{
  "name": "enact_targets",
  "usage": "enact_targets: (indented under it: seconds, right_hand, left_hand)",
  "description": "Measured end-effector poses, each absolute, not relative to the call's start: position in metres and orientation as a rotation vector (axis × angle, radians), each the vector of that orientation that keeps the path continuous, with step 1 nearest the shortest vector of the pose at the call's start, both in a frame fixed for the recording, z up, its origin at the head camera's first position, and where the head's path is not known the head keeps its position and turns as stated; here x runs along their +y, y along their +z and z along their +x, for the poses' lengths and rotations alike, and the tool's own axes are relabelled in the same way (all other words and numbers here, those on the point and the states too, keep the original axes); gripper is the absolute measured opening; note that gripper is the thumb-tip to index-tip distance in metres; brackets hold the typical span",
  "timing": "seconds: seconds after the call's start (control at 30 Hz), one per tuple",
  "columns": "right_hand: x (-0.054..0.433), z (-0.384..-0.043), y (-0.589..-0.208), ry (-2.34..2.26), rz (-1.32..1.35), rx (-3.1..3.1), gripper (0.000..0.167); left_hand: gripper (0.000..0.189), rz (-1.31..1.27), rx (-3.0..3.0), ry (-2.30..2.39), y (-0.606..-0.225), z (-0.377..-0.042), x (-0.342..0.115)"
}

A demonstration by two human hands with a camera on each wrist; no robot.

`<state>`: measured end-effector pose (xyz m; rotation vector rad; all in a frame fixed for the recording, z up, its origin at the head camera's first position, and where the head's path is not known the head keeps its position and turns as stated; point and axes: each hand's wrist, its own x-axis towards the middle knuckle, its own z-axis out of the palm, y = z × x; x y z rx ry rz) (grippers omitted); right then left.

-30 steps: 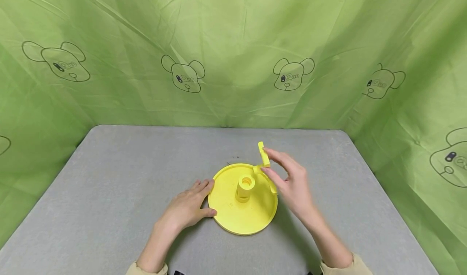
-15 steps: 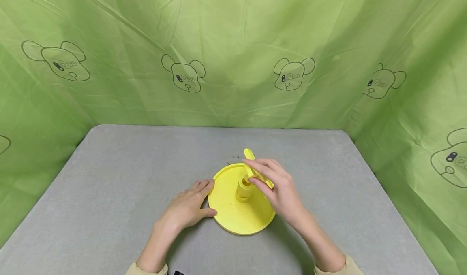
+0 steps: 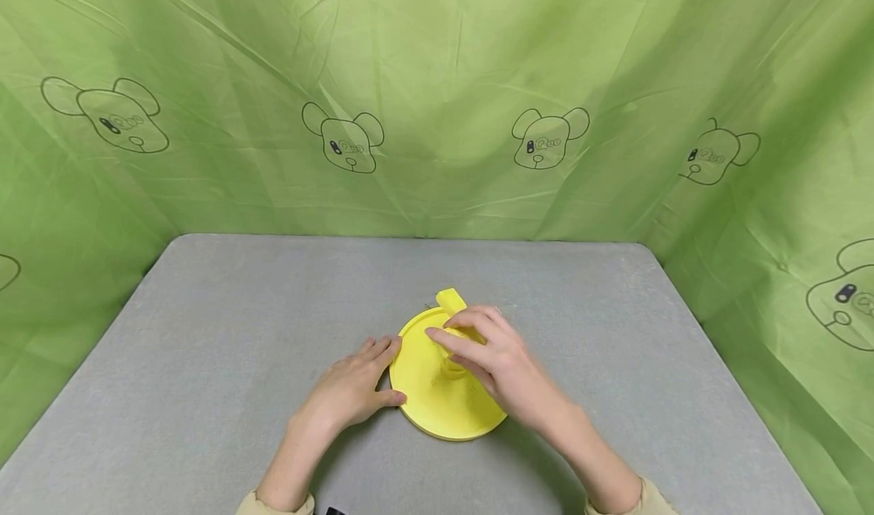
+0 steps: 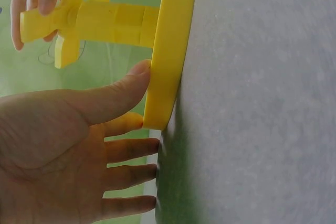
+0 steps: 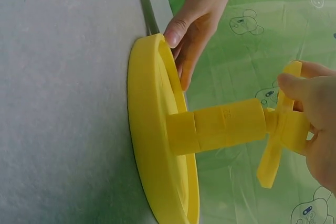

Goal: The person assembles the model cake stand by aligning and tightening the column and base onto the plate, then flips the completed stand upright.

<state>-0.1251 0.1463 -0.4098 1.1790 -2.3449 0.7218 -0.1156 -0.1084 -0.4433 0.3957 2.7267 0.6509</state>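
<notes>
A round yellow plate [image 3: 444,412] with a raised rim lies on the table, and a thick yellow post [image 5: 226,127] rises from its middle. Atop the post sits a yellow piece with several flat arms [image 5: 270,163]; in the right wrist view its narrow neck meets the post's top, though how deep it goes is hidden. My right hand [image 3: 501,359] pinches that piece between thumb and fingers, covering much of it in the head view. At the plate's left rim, my left hand [image 3: 350,386] rests with fingers extended, thumb and index fingertips touching the edge.
The grey table [image 3: 273,303] spreads around the plate. Green cloth [image 3: 437,105] printed with bear heads hangs behind it and along both sides. A small black object [image 3: 334,510] shows at the bottom edge beside the left sleeve.
My right hand has carried the armed piece leftward from the plate's far right side onto the post's top and tilted it flatter. My left hand has stayed at the rim.
</notes>
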Motion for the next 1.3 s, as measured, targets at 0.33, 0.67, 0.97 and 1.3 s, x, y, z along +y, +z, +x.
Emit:
enact_targets:
  seconds: [0.33,0.67,0.97,1.3]
  right_hand:
    - [0.138,-0.121,-0.413,0.417,1.25,-2.327,0.056]
    - [0.141,-0.122,-0.412,0.539,1.145,-2.392,0.048]
    - [0.17,-0.134,-0.409,1.029,0.651,-2.641,0.041]
    - [0.183,-0.133,-0.421,1.244,0.522,-2.703,0.045]
  left_hand:
    - [0.084,0.386,2.71,0.655,-0.443,-0.117,-0.108]
    - [0.084,0.382,2.713,0.66,-0.444,-0.115,-0.109]
    - [0.084,0.378,2.708,0.66,-0.443,-0.115,-0.108]
    - [0.084,0.379,2.707,0.66,-0.443,-0.115,-0.109]
